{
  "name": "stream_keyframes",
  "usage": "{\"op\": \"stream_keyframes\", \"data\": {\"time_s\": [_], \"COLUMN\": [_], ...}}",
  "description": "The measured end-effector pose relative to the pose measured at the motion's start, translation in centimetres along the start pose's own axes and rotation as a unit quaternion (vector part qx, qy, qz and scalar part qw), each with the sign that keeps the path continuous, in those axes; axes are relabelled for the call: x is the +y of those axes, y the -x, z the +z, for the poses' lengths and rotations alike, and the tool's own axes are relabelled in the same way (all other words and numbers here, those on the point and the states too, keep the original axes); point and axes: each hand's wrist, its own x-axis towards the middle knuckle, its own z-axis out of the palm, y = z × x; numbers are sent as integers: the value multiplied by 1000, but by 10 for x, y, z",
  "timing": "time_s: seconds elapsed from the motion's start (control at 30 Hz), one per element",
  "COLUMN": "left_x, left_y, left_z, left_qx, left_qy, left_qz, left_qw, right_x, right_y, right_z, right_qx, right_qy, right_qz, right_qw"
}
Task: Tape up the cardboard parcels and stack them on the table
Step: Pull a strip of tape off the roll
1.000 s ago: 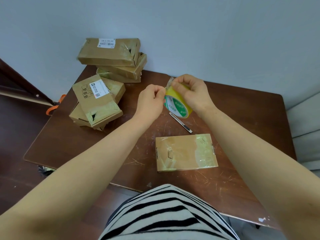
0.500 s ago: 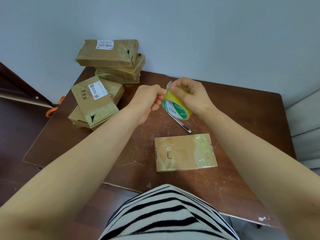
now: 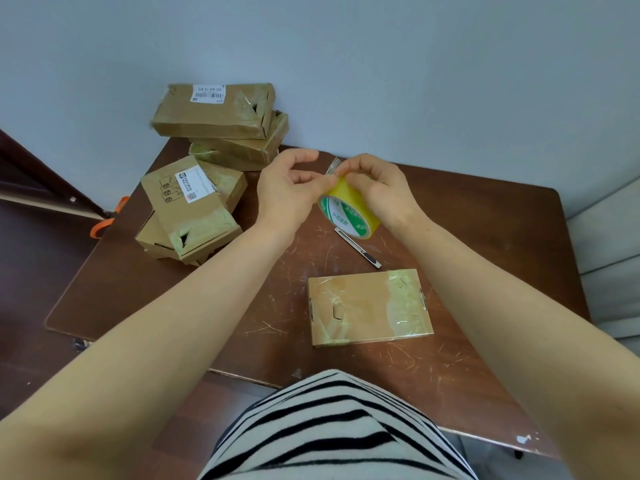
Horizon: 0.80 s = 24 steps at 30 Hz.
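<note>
A yellow tape roll [image 3: 348, 211] with a green and white core hangs above the brown table [image 3: 485, 258]. My right hand [image 3: 384, 188] grips the roll from above, and a short clear tape end sticks up at its fingertips. My left hand [image 3: 289, 188] is beside the roll with its fingertips at the roll's upper left edge. A flat cardboard parcel [image 3: 369, 308], partly taped, lies on the table below the roll. A stack of taped parcels [image 3: 221, 123] stands at the back left by the wall. Another pile of parcels [image 3: 188, 211] lies in front of that stack.
A slim utility knife [image 3: 358, 248] lies on the table between the roll and the flat parcel. Orange-handled scissors [image 3: 107, 220] poke out past the table's left edge. A pale wall runs behind the table. A grey cushioned seat [image 3: 609, 265] is at the right.
Both hands stay at the tape roll. The left hand's fingers have shifted along the roll's edge, and its index finger now arches up.
</note>
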Motion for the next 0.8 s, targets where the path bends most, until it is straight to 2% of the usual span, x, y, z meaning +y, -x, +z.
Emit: {"op": "stream_keyframes", "data": {"time_s": [0.13,0.27,0.43,0.7,0.8], "left_x": [3,-1,-5,-6,-7], "left_y": [-3,-4,-13,-21,-23], "left_z": [2,0,-3,-5,-6], "left_qx": [-45,-31,-22,-24,-11], "left_qy": [46,31,-68,-88,-103], "left_qz": [-65,2,78,92,107], "left_qw": [996,999,994,991,989], "right_x": [-1,0,-1,-1,5], "right_y": [0,0,2,4,6], "right_z": [0,-1,-2,1,3], "right_qx": [-6,-14,-27,-38,-48], "right_qy": [2,-13,-35,-15,-92], "right_qz": [-4,-11,-5,-18,-6], "right_qw": [1000,1000,999,999,995]}}
